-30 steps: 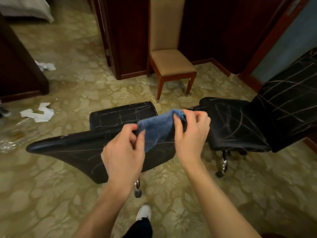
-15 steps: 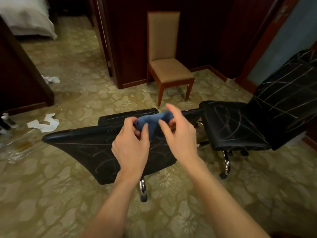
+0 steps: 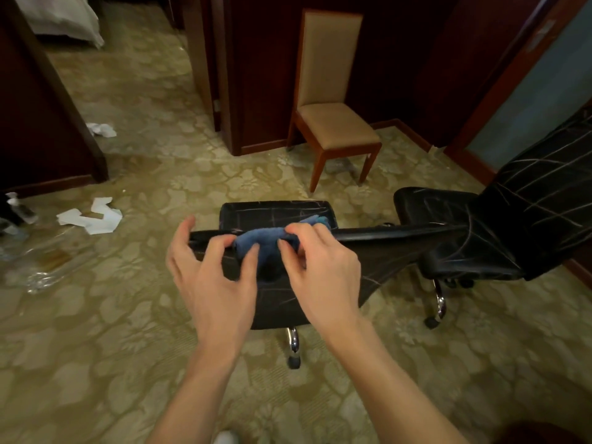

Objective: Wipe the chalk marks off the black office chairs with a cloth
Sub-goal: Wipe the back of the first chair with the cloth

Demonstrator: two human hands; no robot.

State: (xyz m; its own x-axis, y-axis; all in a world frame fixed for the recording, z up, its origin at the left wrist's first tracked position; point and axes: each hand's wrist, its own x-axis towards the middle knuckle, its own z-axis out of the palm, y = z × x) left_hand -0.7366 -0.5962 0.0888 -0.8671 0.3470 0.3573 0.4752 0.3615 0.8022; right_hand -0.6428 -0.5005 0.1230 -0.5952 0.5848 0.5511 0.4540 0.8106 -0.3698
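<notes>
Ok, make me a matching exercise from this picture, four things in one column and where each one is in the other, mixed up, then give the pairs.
Things:
1. cloth
2. tan chair
3. torn paper
4. right office chair

Places:
A. on the carpet at far left
B. against the dark wood wall at the back
C. bunched between both hands over the near chair's backrest
D. at the right edge, seat and back streaked with chalk

Pairs: 1-C, 2-B, 3-A, 4-D
</notes>
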